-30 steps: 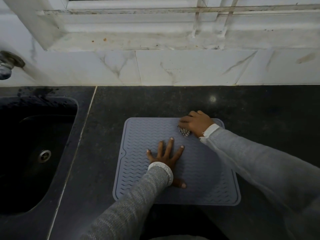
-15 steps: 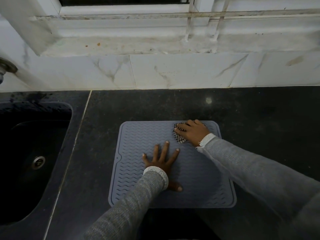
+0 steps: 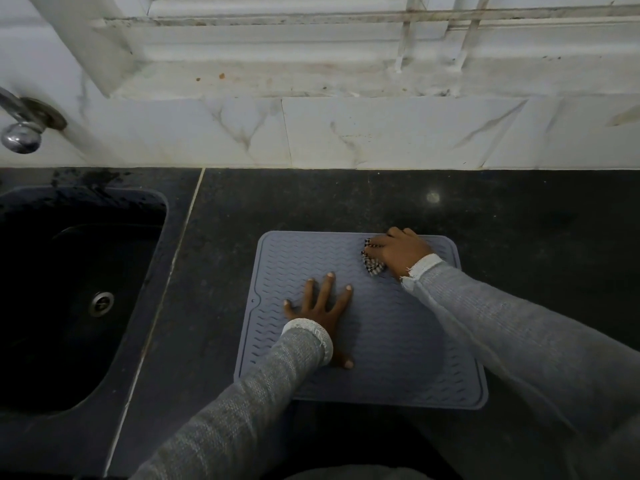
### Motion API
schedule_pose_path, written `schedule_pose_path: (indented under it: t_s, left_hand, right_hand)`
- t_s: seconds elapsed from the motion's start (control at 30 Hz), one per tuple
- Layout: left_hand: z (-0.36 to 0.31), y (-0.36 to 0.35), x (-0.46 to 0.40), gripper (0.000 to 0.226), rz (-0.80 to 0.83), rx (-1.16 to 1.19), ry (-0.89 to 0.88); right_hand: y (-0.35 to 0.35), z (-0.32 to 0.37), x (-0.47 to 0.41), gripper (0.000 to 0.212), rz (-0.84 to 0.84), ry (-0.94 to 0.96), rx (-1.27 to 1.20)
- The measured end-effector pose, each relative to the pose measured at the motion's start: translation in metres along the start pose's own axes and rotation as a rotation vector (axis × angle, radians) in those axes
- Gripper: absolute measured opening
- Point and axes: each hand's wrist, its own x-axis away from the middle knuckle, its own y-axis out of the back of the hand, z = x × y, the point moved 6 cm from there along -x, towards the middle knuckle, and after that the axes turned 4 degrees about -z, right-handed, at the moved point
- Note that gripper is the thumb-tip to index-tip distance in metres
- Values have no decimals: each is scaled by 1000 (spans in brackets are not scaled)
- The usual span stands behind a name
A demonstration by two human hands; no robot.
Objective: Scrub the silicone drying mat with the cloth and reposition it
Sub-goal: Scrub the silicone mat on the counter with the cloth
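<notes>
A grey-blue silicone drying mat [image 3: 391,344] with a wavy ribbed surface lies flat on the black counter [image 3: 519,216]. My left hand [image 3: 322,306] presses flat on the mat's middle, fingers spread. My right hand [image 3: 401,251] is at the mat's far right corner, closed over a bunched checked cloth [image 3: 372,263] that pokes out below the fingers and touches the mat. Both arms wear grey knit sleeves that hide parts of the mat's near and right sides.
A black sink [image 3: 69,292] with a metal drain [image 3: 101,303] sits to the left of the mat. A chrome tap [image 3: 20,133] projects from the marble-tiled wall [image 3: 346,133] at far left. A stained window sill [image 3: 277,74] runs behind.
My right hand with the cloth has shifted slightly back and forth along the mat's far edge. My left hand stays planted. The view has shifted a little.
</notes>
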Motion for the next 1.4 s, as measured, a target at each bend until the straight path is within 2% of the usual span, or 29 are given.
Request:
schedule_pose_path:
  t_s: [0.2, 0.3, 0.47, 0.63, 0.73, 0.83, 1.0, 1.2, 1.3, 1.4]
  left_hand:
    - [-2, -2, -3, 136, 20, -24, 14]
    - [-3, -2, -4, 135, 69, -21, 13]
    - [-2, -1, -2, 135, 44, -13, 11]
    - [-3, 0, 1, 136, 14, -16, 13]
    - [-4, 0, 1, 136, 13, -17, 17]
    - [-4, -1, 0, 135, 49, -20, 20]
    - [-3, -2, -1, 136, 35, -9, 18]
    - [-3, -1, -1, 137, 22, -6, 13]
    - [-3, -2, -1, 136, 25, -4, 9]
    - [-3, -2, -1, 136, 56, -5, 11]
  right_hand:
    - [38, 36, -27, 55, -146, 45, -76]
    - [34, 62, -35, 50, -97, 85, -65]
    - [11, 38, -10, 69, -65, 108, 8]
    - [9, 16, -1, 57, -48, 123, 93]
    - [26, 31, -19, 55, -115, 78, -28]
    - [33, 62, -38, 49, -142, 114, -57]
    - [7, 40, -21, 69, -48, 80, -33]
    - [18, 21, -19, 51, -53, 58, -3]
    - [33, 44, -38, 58, -133, 73, -67]
    - [32, 69, -48, 56, -115, 118, -35]
